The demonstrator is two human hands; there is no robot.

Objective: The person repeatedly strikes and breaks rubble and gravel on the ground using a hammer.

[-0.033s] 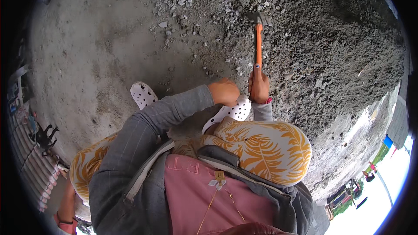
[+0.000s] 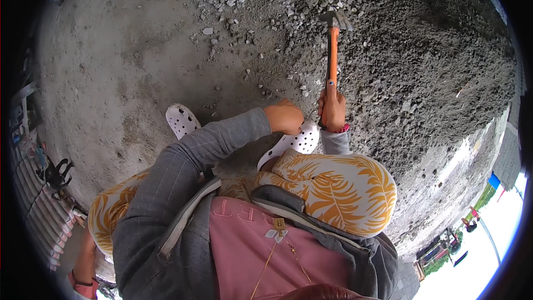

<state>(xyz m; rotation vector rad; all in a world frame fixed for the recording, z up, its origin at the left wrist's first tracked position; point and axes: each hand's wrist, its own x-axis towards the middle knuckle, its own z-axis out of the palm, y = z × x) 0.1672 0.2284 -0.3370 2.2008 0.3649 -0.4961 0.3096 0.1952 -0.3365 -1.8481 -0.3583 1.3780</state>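
My right hand (image 2: 332, 112) grips a hammer (image 2: 333, 55) by the lower end of its orange handle, the thumb lying along it. The dark metal head, which looks like a claw head, points away from me over grey gravel (image 2: 277, 22). A red band circles my right wrist. My left hand (image 2: 284, 116) is closed, fingers curled downward, just above the white perforated clog (image 2: 297, 141) on my right foot. Whatever those fingers hold, if anything, is hidden. The other white clog (image 2: 182, 120) stands on the ground further left.
Damp grey ground (image 2: 155, 44) lies to the left, a dark gravel mound (image 2: 422, 50) to the right. A black animal (image 2: 57, 174) is at the far left by corrugated sheeting (image 2: 39, 205). A bare limb with a reddish band (image 2: 86, 286) shows at lower left.
The hammer and my right hand have shifted slightly to the right, and the head sits a little further away. My left hand has hardly moved.
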